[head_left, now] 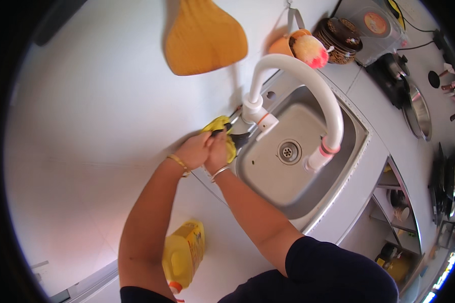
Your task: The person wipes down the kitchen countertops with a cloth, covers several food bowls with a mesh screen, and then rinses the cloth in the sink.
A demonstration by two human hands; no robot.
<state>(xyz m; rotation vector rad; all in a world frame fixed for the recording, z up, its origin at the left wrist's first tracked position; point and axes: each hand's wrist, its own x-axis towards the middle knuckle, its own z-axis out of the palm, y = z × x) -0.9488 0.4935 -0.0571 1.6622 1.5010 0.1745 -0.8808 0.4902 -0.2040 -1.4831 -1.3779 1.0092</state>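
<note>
At the sink's left corner, beside the faucet base, my two hands are close together. My left hand (190,148) reaches in with its fingers curled, touching my right hand (216,154), whose fingers are also closed. Around them is a crumpled yellow cloth (219,122), spreading above and to the right of my fingers. A black, limp-looking piece (240,139) sticks out from it toward the sink. More black shows at my fingertips, but the overlapping fingers hide how each hand grips. The white faucet (271,60) arches over the steel sink (283,187) just right of my hands.
A yellow jug (184,250) with a red cap stands near my left forearm. A wooden spatula (207,40) hangs on the wall. An orange holder (283,46) and lidded brown pot (338,38) are behind the sink. A steel pan (418,113) lies right; open shelves (397,202) are below.
</note>
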